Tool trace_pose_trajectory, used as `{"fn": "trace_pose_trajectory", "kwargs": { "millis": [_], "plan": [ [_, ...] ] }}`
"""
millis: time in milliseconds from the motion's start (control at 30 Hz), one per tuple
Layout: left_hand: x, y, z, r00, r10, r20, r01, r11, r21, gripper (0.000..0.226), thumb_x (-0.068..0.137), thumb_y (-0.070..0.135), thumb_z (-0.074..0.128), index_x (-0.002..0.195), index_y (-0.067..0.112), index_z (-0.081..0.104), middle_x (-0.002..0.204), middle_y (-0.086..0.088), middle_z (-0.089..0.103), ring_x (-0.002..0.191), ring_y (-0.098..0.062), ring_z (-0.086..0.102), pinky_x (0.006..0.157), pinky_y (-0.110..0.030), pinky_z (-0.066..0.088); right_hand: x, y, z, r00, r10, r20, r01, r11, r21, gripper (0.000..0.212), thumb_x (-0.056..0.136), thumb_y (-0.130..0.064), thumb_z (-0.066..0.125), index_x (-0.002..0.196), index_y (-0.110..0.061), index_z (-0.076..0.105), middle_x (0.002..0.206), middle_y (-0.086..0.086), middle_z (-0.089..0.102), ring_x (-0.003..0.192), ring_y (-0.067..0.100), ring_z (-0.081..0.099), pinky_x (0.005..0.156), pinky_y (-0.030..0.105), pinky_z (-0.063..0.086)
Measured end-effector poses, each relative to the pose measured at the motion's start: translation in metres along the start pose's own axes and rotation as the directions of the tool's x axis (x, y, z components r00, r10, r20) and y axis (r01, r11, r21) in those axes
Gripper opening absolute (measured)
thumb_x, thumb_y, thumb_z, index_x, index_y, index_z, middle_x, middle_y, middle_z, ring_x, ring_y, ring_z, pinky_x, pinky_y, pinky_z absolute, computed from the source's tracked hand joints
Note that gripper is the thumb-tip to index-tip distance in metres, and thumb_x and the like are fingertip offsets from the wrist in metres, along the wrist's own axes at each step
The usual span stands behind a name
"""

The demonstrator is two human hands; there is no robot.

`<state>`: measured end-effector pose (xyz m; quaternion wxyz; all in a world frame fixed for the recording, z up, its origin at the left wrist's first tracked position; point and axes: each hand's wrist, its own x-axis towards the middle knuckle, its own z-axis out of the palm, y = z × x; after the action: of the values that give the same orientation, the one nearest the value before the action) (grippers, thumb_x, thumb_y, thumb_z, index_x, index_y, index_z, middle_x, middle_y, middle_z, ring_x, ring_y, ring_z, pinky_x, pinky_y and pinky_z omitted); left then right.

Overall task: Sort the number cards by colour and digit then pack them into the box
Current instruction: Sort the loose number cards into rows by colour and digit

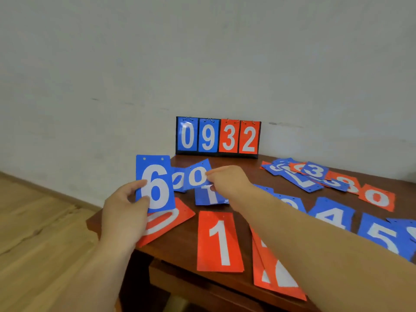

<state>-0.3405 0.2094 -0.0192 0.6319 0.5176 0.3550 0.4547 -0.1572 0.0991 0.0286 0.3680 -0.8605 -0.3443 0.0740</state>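
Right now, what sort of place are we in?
Likely a plain indoor room, home or club, can't tell which: bare white wall, wood-plank floor, and a dark wooden table with a flip scoreboard standing at the wall and loose number cards.

Red card half under forearm

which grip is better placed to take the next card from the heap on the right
Right, probably. The right grip is nearer the heap, though it pinches a blue 0 and must set it down first. The left grip holds the blue 6 at the left edge of the table.
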Motion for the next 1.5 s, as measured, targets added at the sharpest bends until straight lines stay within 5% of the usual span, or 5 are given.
{"fn": "trace_pose_trajectory", "kwargs": {
  "millis": [200,500,800,1167,1500],
  "plan": [
    [0.014,-0.007,-0.013,0.993,0.116,0.012,-0.116,0.974,0.196,0.033,0.093,0.009,0.062,0.119,0.029,0.068,0.119,0.005,0.068,0.107,-0.014,0.066,0.064,-0.017,0.048,0.019,-0.018,0.034,0.988,-0.129,0.08,0.147,0.942,-0.301,0.033,0.096,-0.019,0.051,0.124,-0.01,0.067,0.128,0.009,0.065,0.119,0.028,0.061,0.096,0.037,0.052],
    [-0.031,0.009,0.039,0.946,0.186,0.264,-0.263,0.919,0.295,0.035,0.092,0.009,0.065,0.117,0.034,0.067,0.121,0.009,0.066,0.107,-0.011,0.068,0.07,-0.026,0.061,-0.055,-0.002,-0.052,0.992,-0.116,0.059,0.107,0.984,0.145,0.01,0.091,-0.03,0.067,0.101,-0.034,0.064,0.099,-0.012,0.071,0.085,0.011,0.07,0.068,0.028,0.057],
    [-0.143,0.02,0.139,0.764,0.194,0.616,-0.452,0.841,0.296,0.038,0.089,0.011,0.07,0.119,0.035,0.067,0.109,0.025,0.056,0.11,-0.005,0.059,0.09,-0.029,0.054,-0.145,0.093,-0.151,0.991,0.084,-0.109,-0.039,0.929,0.367,0.02,0.086,-0.005,0.07,0.099,-0.02,0.069,0.074,-0.002,0.07,0.069,0.011,0.069,0.068,0.031,0.055],
    [-0.241,0.003,0.277,0.517,0.118,0.848,-0.642,0.708,0.293,0.021,0.081,0.011,0.077,0.086,0.031,0.072,0.074,0.005,0.063,0.061,-0.006,0.057,0.055,-0.017,0.044,-0.22,0.218,-0.265,0.91,0.224,-0.35,-0.127,0.951,0.28,0.02,0.084,-0.005,0.073,0.1,-0.018,0.072,0.069,-0.003,0.062,0.05,-0.002,0.056,0.055,0.012,0.044],
    [-0.28,-0.034,0.388,0.41,0.046,0.911,-0.733,0.611,0.298,0.024,0.081,0.009,0.078,0.099,0.019,0.067,0.077,0.005,0.061,0.069,-0.012,0.059,0.06,-0.02,0.043,-0.214,0.297,-0.321,0.835,0.302,-0.459,-0.293,0.951,0.093,0.025,0.084,-0.007,0.072,0.105,-0.021,0.074,0.099,-0.004,0.071,0.081,0.009,0.063,0.07,0.015,0.047]
  ]
}}
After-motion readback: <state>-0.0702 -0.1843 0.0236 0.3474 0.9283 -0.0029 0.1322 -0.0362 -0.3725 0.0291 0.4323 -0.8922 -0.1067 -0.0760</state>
